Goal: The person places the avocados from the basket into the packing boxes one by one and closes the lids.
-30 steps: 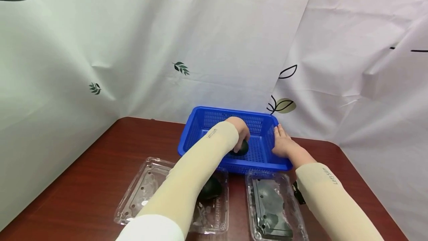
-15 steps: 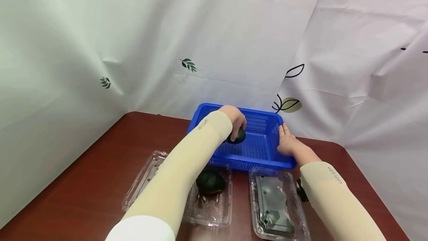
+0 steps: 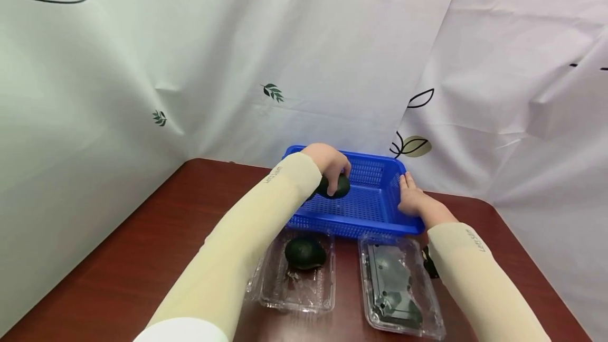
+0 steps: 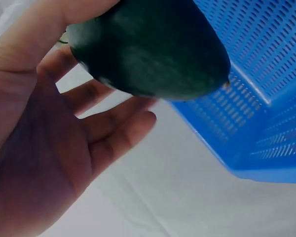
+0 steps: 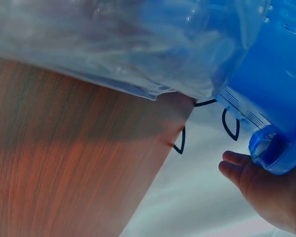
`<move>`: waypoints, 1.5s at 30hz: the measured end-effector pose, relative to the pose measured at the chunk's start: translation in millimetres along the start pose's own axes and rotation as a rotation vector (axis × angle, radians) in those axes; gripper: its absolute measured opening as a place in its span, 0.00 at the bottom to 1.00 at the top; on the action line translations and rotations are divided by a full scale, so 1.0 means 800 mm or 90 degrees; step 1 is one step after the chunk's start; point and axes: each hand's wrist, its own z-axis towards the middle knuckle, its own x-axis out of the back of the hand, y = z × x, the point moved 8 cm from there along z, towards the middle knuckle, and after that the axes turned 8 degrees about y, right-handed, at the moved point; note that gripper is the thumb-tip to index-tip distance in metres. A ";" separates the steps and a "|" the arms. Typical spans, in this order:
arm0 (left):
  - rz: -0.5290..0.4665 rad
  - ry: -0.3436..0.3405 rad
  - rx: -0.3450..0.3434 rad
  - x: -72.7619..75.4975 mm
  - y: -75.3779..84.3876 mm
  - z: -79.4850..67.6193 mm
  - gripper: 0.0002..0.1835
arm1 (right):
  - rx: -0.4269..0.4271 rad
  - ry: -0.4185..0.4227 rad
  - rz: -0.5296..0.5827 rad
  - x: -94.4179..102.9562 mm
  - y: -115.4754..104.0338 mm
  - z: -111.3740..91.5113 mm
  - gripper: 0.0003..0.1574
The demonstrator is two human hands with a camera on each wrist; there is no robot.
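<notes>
In the head view my left hand [image 3: 330, 162] holds a dark green avocado [image 3: 341, 188] over the blue basket [image 3: 370, 226]. The left wrist view shows the avocado [image 4: 153, 49] pinched between thumb and fingertips, its pointed end toward the basket's mesh wall. My right hand [image 3: 414, 199] lies flat against the outside of the basket's right end, fingers extended. From the right wrist camera that hand [image 5: 266, 192] appears right at the basket's rim. A second avocado [image 3: 305, 253] sits in a clear plastic clamshell box [image 3: 304, 307] in front of the basket.
Another clear plastic box [image 3: 404, 289] stands to the right, near my right forearm. Beside that forearm is a small black object [image 3: 429, 264]. The brown table [image 3: 138, 257] extends to the left. A white printed curtain [image 3: 342, 67] hangs behind.
My left hand has lifted the avocado up from the basket's floor and drawn it slightly left. My right hand stays against the basket. The head view has shifted a little.
</notes>
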 end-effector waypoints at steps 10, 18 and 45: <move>-0.046 -0.001 -0.056 -0.003 0.009 -0.025 0.31 | 0.001 -0.004 0.003 0.001 0.000 0.001 0.51; -0.072 -0.004 -0.063 -0.020 0.016 -0.056 0.33 | 0.007 -0.006 -0.001 -0.002 0.001 0.001 0.51; 0.073 0.035 -0.082 -0.081 0.052 -0.118 0.37 | 0.019 -0.009 0.010 0.000 0.001 0.000 0.51</move>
